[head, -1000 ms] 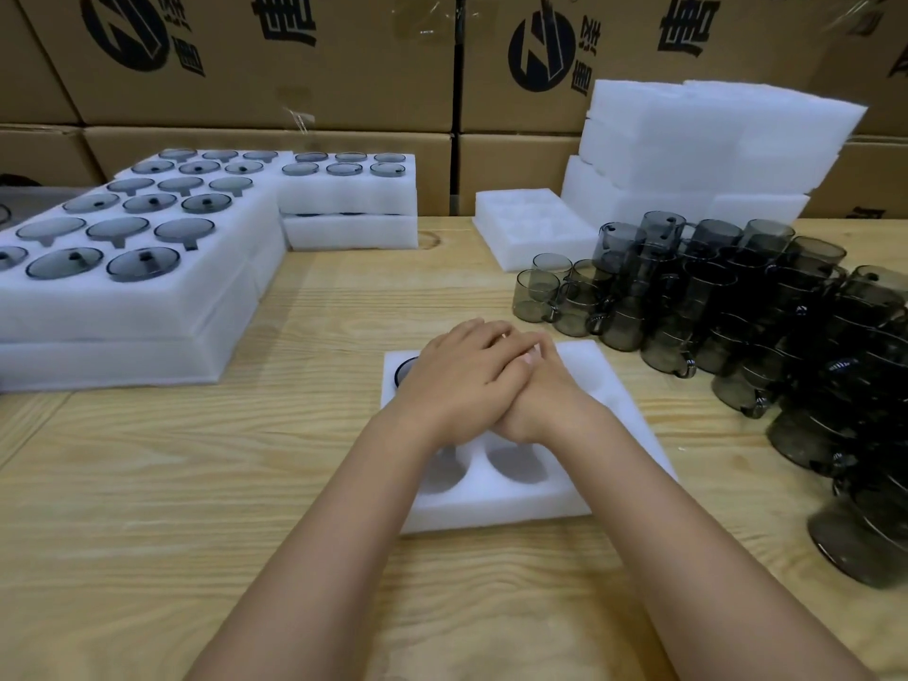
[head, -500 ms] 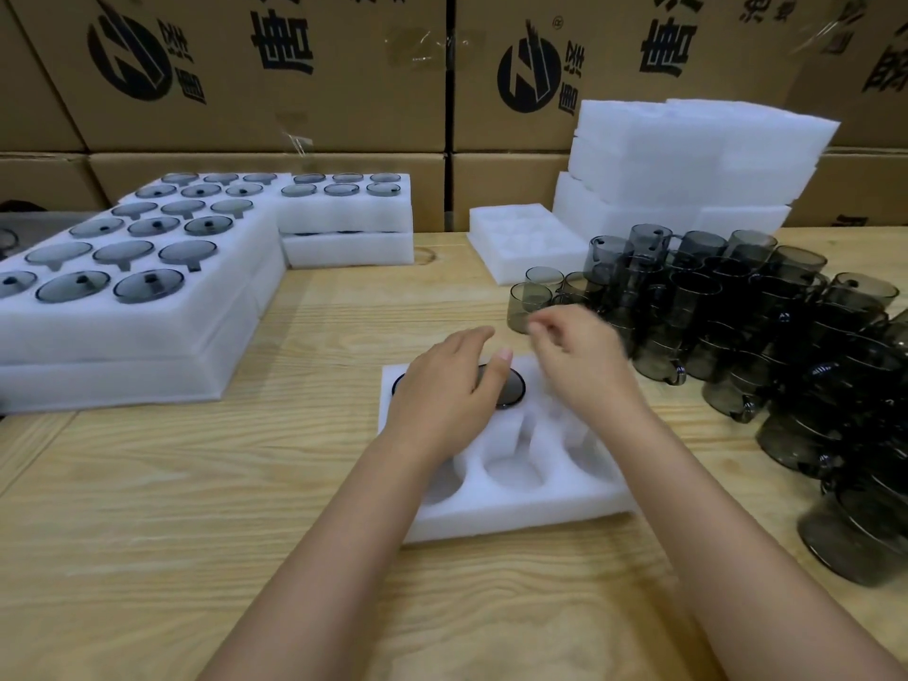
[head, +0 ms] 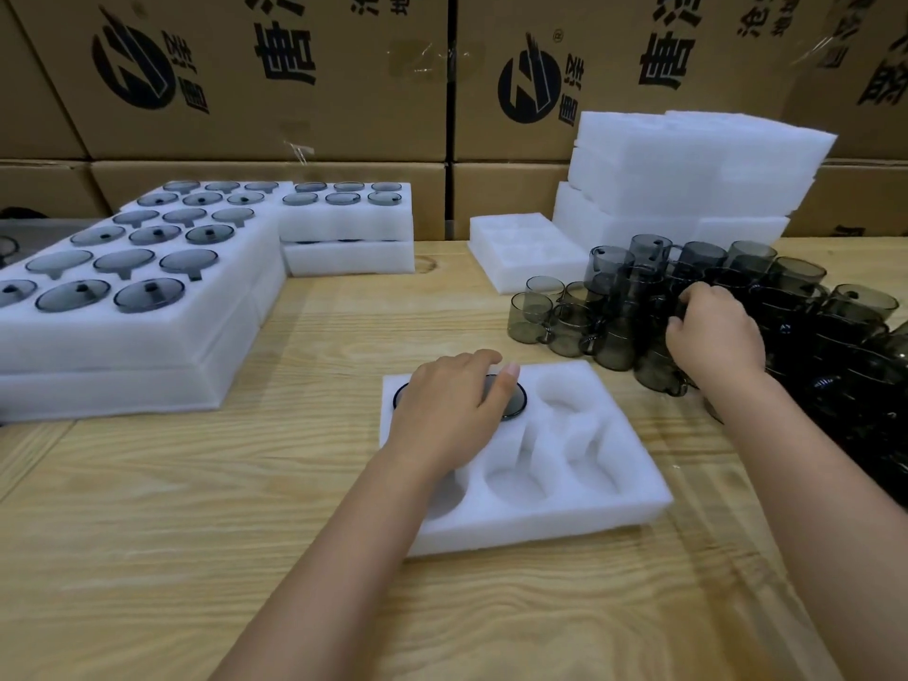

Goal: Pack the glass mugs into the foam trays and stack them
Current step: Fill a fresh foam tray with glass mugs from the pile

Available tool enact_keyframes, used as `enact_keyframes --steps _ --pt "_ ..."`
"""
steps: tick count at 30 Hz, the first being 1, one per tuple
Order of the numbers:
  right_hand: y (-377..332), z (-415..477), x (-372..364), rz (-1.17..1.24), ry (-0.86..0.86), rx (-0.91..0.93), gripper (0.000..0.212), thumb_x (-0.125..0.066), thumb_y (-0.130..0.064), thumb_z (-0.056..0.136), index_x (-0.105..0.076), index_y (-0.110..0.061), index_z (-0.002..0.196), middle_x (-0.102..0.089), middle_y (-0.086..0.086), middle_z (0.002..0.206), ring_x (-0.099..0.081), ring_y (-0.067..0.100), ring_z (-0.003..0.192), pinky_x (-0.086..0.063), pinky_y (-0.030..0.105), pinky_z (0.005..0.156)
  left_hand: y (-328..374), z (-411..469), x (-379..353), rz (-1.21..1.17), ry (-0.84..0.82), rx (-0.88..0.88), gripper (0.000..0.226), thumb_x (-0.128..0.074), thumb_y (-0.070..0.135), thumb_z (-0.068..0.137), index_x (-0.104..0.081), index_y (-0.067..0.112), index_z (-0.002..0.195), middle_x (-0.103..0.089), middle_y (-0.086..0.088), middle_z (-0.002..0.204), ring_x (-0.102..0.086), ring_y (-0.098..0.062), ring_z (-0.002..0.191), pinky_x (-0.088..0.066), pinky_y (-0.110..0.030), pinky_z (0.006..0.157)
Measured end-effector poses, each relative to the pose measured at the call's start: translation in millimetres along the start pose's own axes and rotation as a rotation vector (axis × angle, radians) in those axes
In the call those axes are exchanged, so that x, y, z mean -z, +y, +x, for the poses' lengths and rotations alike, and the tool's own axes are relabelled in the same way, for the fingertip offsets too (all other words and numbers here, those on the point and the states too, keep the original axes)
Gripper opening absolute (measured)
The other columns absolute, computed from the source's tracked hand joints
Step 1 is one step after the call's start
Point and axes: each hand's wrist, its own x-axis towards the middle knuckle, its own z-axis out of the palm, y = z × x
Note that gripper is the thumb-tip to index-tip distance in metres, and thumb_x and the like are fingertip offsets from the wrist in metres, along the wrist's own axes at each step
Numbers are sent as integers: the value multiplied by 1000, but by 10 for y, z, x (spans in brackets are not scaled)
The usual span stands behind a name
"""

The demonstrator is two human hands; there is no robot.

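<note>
Along the left of the surface [head: 147, 533], stacked foam trays [head: 147, 336] filled with mugs. At right, pile of glass mugs [head: 810, 326]. In front, open foam tray [head: 540, 528] with one seated mug [head: 513, 404] in its far-left pocket. Left hand [head: 447, 410] laid flat over that mug. Right hand [head: 715, 336] curled on a loose mug [head: 661, 312] in the pile, no longer above the tray as half a second ago.

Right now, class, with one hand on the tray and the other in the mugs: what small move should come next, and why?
Probably lift the gripped mug clear of the mug pile with the right hand and carry it to the empty pocket beside the packed mug. Its fingers curl round it; the left hand rests on the foam tray.
</note>
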Motion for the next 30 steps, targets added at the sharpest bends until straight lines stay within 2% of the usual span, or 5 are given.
enact_keyframes --steps 8,14,23,26,30 --pt "-117 -281 77 215 125 13 19 -53 -5 89 -61 -6 106 -62 16 107 -55 36 100 -44 38 79 -4 10 -4 -15 13 3 43 -36 43 99 -49 23 135 -58 3 130 -47 -20 121 -31 -28 90" --pt "-402 -826 94 611 125 227 14 -62 -5 82 -65 -17 90 -58 -9 71 -52 5 62 -38 20 63 -34 10 11 -62 31 -177 44 -39 33 100 -39 26 144 -50 6 141 -36 -9 126 -18 -15 87" --pt "-433 -978 9 816 48 382 16 -63 1 84 -62 -15 85 -53 -3 99 -52 13 72 -41 12 64 4 5 39 -90 50 -462 38 -48 17 98 -52 16 136 -60 2 131 -52 -13 122 -35 -27 98" --pt "-376 -964 0 865 -26 345 17 -60 -4 87 -60 -21 87 -47 -13 116 -55 6 94 -40 6 70 15 5 46 -89 29 -520 39 -50 10 97 -54 12 135 -62 1 129 -56 -17 121 -40 -28 98" --pt "-284 -936 7 958 -197 330 29 -57 -5 90 -58 -33 82 -63 -26 93 -58 -5 96 -46 18 81 13 -3 31 -46 28 -542 35 -49 14 95 -60 11 129 -64 -6 124 -61 -28 107 -47 -41 87"
